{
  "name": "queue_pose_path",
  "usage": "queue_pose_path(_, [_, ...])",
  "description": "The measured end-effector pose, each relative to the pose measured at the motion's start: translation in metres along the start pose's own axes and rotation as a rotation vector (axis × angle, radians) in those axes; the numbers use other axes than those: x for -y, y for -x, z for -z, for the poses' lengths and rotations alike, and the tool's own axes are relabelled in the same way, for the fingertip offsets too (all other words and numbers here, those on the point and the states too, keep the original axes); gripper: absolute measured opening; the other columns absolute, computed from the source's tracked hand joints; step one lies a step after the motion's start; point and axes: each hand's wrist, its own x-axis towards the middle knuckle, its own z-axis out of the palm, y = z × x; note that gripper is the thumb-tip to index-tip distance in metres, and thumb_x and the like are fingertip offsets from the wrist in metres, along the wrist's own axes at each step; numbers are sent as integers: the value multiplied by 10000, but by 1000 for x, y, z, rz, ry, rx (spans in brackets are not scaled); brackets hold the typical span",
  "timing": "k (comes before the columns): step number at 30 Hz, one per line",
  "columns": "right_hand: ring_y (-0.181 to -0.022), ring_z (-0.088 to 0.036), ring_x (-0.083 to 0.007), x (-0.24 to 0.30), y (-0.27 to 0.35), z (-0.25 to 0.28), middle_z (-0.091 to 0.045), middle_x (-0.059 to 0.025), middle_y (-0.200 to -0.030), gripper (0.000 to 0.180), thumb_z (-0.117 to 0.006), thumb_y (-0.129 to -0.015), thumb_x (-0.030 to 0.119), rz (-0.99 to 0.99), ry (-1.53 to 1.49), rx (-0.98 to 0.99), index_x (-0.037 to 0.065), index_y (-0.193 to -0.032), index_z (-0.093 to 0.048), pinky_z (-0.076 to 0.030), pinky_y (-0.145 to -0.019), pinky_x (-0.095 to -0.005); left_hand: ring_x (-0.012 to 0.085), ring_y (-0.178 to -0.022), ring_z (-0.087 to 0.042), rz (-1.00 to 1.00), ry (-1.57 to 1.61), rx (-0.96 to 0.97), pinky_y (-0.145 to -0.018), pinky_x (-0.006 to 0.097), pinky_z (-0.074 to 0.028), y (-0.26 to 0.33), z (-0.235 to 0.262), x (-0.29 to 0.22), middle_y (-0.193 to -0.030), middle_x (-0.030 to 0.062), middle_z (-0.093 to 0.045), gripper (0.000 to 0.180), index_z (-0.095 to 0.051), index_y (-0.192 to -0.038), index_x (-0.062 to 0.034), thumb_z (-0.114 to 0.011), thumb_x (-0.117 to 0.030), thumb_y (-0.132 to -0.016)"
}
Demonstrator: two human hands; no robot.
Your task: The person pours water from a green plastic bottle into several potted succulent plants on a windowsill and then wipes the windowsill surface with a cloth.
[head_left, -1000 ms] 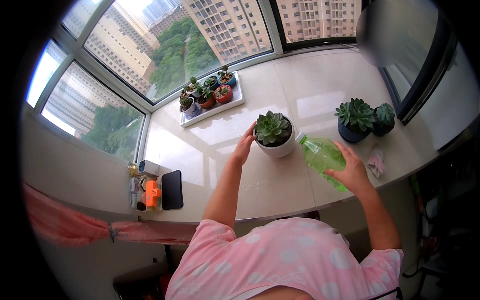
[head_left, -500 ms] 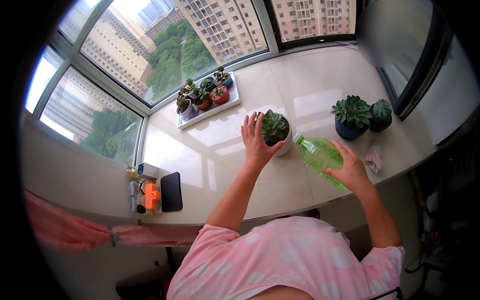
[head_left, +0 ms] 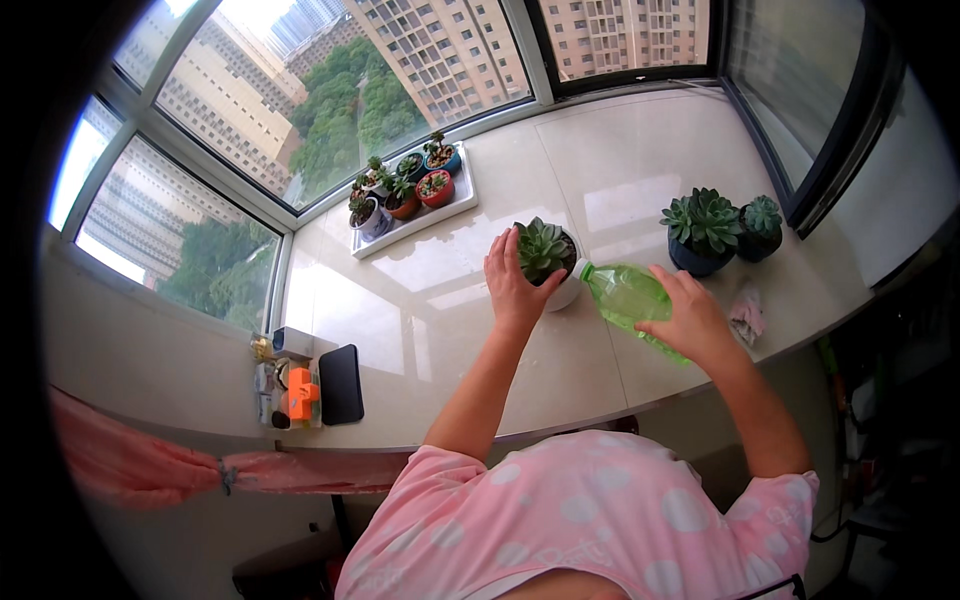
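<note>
Cupping the near-left side of a white pot [head_left: 568, 290], the left hand [head_left: 515, 285] rests its fingers spread against the pot's rim and against the green succulent [head_left: 543, 248] growing in it. The right hand [head_left: 690, 322] has its fingers wrapped around the body of a clear green plastic bottle [head_left: 625, 295], which lies tilted almost flat, its neck pointing left so that the mouth sits right at the pot's right edge, touching or just short of it. The pot stands near the middle of the pale, glossy tabletop [head_left: 430, 320], a wide sill running under the windows. To the right of the bottle, well clear of it, two more succulents stand side by side: a larger one in a dark blue pot [head_left: 700, 232] and a smaller one in a dark pot [head_left: 762, 222]. A small crumpled pinkish cloth [head_left: 746, 316] lies just beside the right hand, toward the tabletop's front edge. Farther back on the left, a white tray [head_left: 410, 220] holds several small potted plants in red, blue and white pots. At the near-left corner lie a black flat rectangular object [head_left: 341, 384] and, next to it, a cluster of small items including an orange one [head_left: 300, 396]. Both forearms come up from a pink top with pale dots [head_left: 600, 520].
</note>
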Motion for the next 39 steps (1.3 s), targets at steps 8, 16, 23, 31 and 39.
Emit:
queue_pose_path(8, [-914,-586,-317,0,-9,10,-566,-136,-970,739,-770,-671,376,62,116,45,118,-1297,-476,-485,-787,-409,326,-1179,-445,27,27,-35,-1012,431,-323,-2,0,5,-1239,139,-515,608,-484,-1214,-37,-762,-271,-727])
queue_pose_path(16, [-922,-589,-304,3,-8,22,-575,-134,-983,722,-760,-680,363,-17,110,49,110,-1296,-479,-482,-798,-408,326,-1156,-456,59,64,-49,-1011,422,-324,-2,-2,8,-1217,143,-520,566,-499,-1191,-26,-750,-256,-739])
queue_pose_path(23, [-909,-592,-297,3,-5,25,-574,-130,-970,722,-765,-669,348,21,135,45,110,-1291,-487,-487,-786,-403,328,-1156,-455,60,82,-58,-1000,411,-348,-1,-4,7,-1213,149,-513,551,-508,-1177,-13,-750,-251,-743])
queue_pose_path(31, [-890,-595,-285,5,-10,25,-569,-119,-950,724,-777,-659,345,53,152,-7,111,-1283,-493,-492,-765,-394,330,-1170,-444,54,84,-51,-1005,417,-341,-1,-4,9,-1215,153,-508,541,-510,-1177,-14,-741,-257,-753])
queue_pose_path(39, [-884,-596,-278,5,-8,28,-575,-112,-945,717,-781,-655,339,69,175,9,122,-1278,-500,-491,-767,-389,328,-1177,-439,68,86,-44,-1011,418,-331,-1,-4,9,-1213,148,-510,534,-510,-1176,-15,-738,-255,-756])
